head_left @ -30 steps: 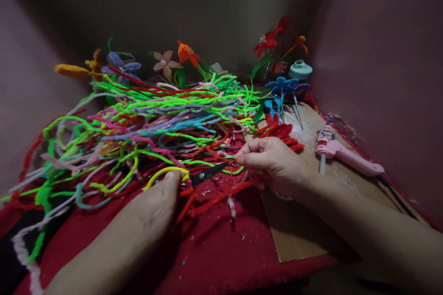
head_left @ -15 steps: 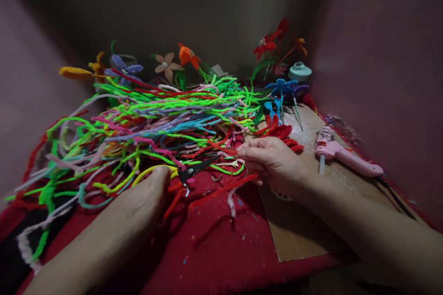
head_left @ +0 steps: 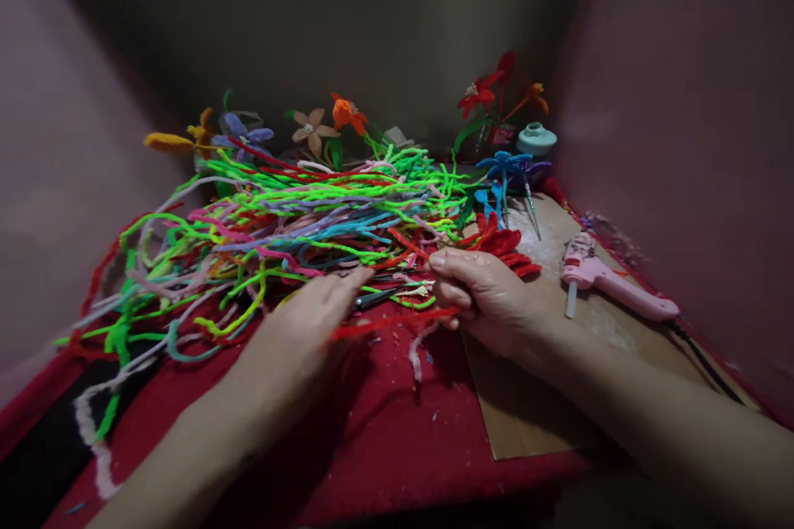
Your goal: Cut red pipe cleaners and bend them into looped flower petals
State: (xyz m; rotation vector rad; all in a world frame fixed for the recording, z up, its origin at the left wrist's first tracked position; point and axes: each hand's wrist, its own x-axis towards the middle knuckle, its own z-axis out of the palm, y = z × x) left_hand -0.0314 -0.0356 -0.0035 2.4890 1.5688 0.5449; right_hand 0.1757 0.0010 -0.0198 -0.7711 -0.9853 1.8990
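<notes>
My right hand [head_left: 480,289] is pinched on a red pipe cleaner [head_left: 406,243] whose end sticks out to the upper left of the fingertips. Another red strand [head_left: 390,321] runs below, from under the right fingers toward my left hand [head_left: 316,314]. The left hand is seen from its back, with its index finger stretched toward the right. Dark scissors [head_left: 375,297] show just beyond the left fingers; how the hand touches them is hidden. A pale pink fuzzy piece [head_left: 415,357] hangs or lies under the red strand.
Many coloured pipe cleaners [head_left: 298,202] are heaped behind my hands. Red petals [head_left: 502,244] lie beside a brown board [head_left: 527,421]. A pink glue gun [head_left: 611,285] rests at the right. Fuzzy flowers [head_left: 313,132] and a mint container [head_left: 537,138] stand at the back.
My left hand has moved right and forward, toward my right hand, and now covers the yellow scissor handles. The red piece at the right fingertips tilts up more. The view has shifted slightly.
</notes>
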